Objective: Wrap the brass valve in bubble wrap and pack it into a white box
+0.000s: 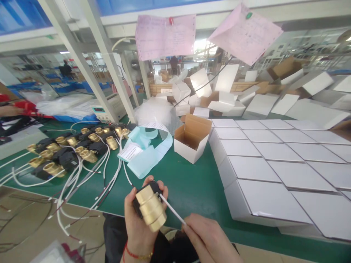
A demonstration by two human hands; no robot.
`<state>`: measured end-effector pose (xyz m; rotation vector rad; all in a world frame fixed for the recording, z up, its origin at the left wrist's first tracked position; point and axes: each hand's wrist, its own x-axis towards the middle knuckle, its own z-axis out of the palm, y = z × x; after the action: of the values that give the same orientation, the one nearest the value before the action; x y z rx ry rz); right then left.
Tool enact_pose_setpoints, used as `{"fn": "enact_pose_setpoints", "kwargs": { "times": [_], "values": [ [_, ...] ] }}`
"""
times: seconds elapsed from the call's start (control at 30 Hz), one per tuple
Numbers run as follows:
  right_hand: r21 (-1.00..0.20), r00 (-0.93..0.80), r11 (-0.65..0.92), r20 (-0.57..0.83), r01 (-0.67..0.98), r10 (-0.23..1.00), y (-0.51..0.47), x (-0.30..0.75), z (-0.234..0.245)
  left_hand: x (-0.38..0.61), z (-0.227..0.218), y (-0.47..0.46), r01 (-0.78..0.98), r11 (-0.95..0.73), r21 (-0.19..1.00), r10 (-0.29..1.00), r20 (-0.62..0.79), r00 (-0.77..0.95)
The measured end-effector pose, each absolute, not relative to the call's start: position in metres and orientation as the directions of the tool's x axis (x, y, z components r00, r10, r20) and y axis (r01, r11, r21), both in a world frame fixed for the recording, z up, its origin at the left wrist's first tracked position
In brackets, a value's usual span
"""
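A motorized valve (151,207) with a thick brass body and a black housing rests in my left hand (138,228), whose fingers wrap round the black part. From the valve's side a white cable (172,209) runs down to the right. My right hand (207,237) pinches this cable between thumb and fingers, a short way from the valve; the cable's far end is hidden. Beyond the hands an open white box (189,151) with a brown inside stands on the green table (189,184). Left of it lies a light-blue strip of labels (146,160).
Several similar brass valves (87,155) lie at the left, their white cables (74,186) hanging over the table edge. Closed white boxes (265,170) stand in rows at the right. Behind are heaped open boxes (263,106), clear plastic bags (153,109) and a metal post (108,62).
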<state>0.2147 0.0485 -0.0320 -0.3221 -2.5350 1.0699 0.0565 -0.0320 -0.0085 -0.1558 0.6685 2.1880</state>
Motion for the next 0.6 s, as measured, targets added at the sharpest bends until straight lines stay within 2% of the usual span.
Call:
{"fn": "enact_pose_setpoints", "kwargs": {
  "times": [0.03, 0.1, 0.13, 0.2, 0.23, 0.3, 0.37, 0.43, 0.53, 0.6],
  "values": [
    [-0.726, -0.926, 0.68, 0.177, 0.107, 0.334, 0.044, 0.21, -0.038, 0.057, -0.007, -0.031, -0.691, -0.513, 0.509, 0.608, -0.353, -0.711],
    [-0.723, -0.954, 0.674, 0.074, 0.149, 0.291, 0.036, 0.202, -0.046, 0.06, -0.007, -0.03, -0.569, -0.436, 0.697, 0.526, -0.316, -0.79],
    [-0.739, -0.964, 0.658, 0.047, 0.142, 0.26, 0.034, 0.2, -0.046, 0.061, -0.008, -0.03, -0.468, -0.367, 0.804, 0.504, -0.251, -0.826],
    [-0.816, -0.974, 0.567, 0.025, 0.111, 0.226, 0.036, 0.201, -0.033, 0.063, -0.011, -0.031, -0.143, -0.208, 0.968, 0.464, -0.031, -0.885],
    [-0.867, -0.973, 0.489, 0.02, 0.099, 0.232, 0.041, 0.204, -0.022, 0.064, -0.013, -0.033, 0.036, -0.13, 0.991, 0.459, 0.093, -0.884],
    [-0.93, -0.934, 0.351, 0.027, 0.107, 0.356, 0.055, 0.211, 0.003, 0.065, -0.012, -0.035, 0.256, -0.024, 0.966, 0.486, 0.235, -0.842],
    [-0.954, -0.866, 0.272, 0.027, 0.127, 0.5, 0.069, 0.215, 0.02, 0.065, -0.008, -0.037, 0.237, -0.005, 0.972, 0.557, 0.2, -0.806],
    [-0.955, -0.806, 0.26, 0.04, 0.142, 0.59, 0.078, 0.212, 0.023, 0.064, -0.004, -0.04, 0.12, -0.012, 0.993, 0.653, 0.099, -0.751],
    [-0.944, -0.807, 0.279, 0.024, 0.175, 0.59, 0.079, 0.197, 0.005, 0.062, 0.001, -0.044, -0.082, -0.067, 0.994, 0.786, 0.002, -0.618],
    [-0.933, -0.841, 0.288, -0.028, 0.217, 0.541, 0.074, 0.189, -0.01, 0.06, 0.002, -0.047, -0.287, -0.106, 0.952, 0.801, -0.09, -0.592]
  ]
}}
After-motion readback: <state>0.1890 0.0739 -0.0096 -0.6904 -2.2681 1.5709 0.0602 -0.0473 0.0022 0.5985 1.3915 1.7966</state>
